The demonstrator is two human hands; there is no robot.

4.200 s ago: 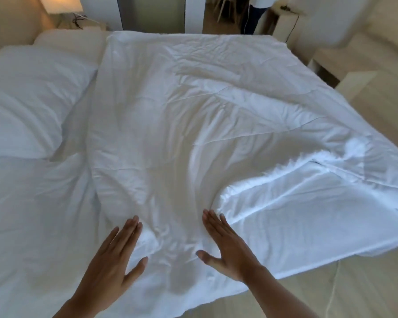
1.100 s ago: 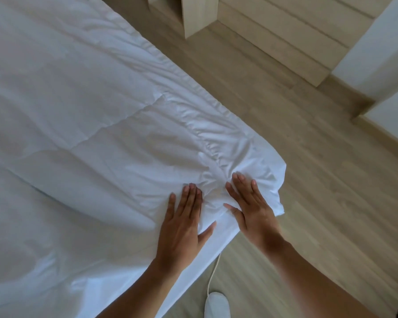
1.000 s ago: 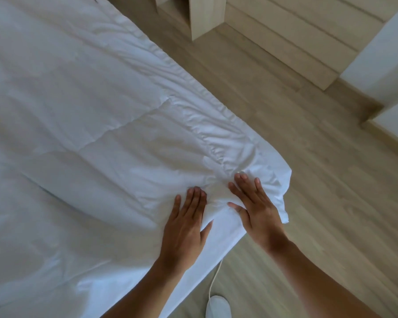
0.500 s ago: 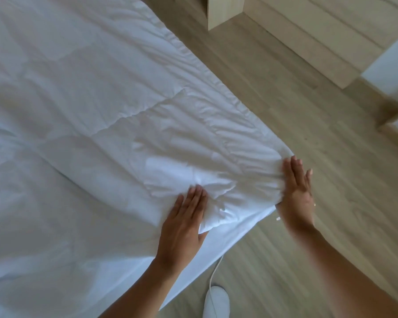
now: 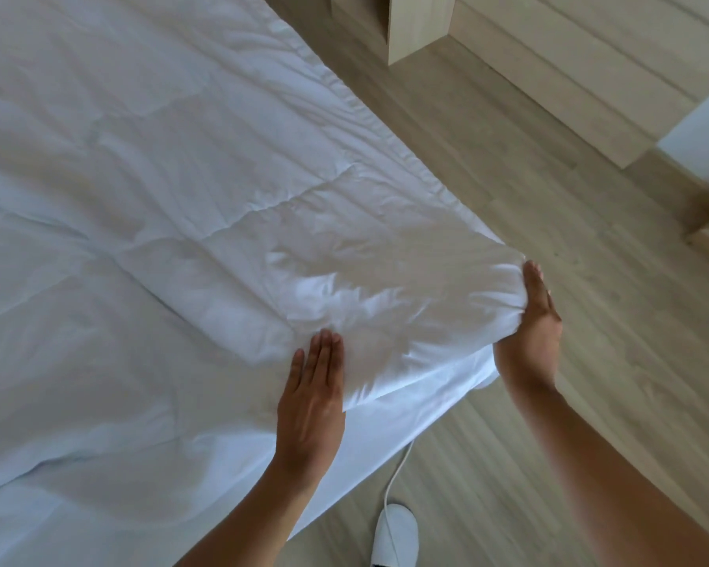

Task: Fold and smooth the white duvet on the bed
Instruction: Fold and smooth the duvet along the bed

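A person bent over the near right corner of a bed, where the white quilted duvet point(image 5: 230, 190) lay spread across the mattress from the far left down to the near edge. The left hand point(image 5: 310, 396) lay flat, fingers straight and together, pressing the cloth just left of the folded corner. The right hand point(image 5: 529, 321) was at the corner's outer end, over the edge of the bed, its palm against the bunched fabric; whether its fingers were gripping the cloth or only pushing it inward could not be told from this angle. The turned-back corner flap point(image 5: 385, 304) sat plump and creased between the two hands, above the white bed sheet point(image 5: 418, 407) showing beneath it. Most of the duvet appeared already laid out, with shallow wrinkles across its panels; the corner looked unfinished, judging by the puckers gathered at the right hand, and smoothing there seemed to be what remained. A thin white cable point(image 5: 398, 468) ran over the pale wood-plank floor point(image 5: 569, 239) towards a white slipper point(image 5: 393, 534) at the near edge. A light wooden bedside unit point(image 5: 418, 26) stood at the far right.
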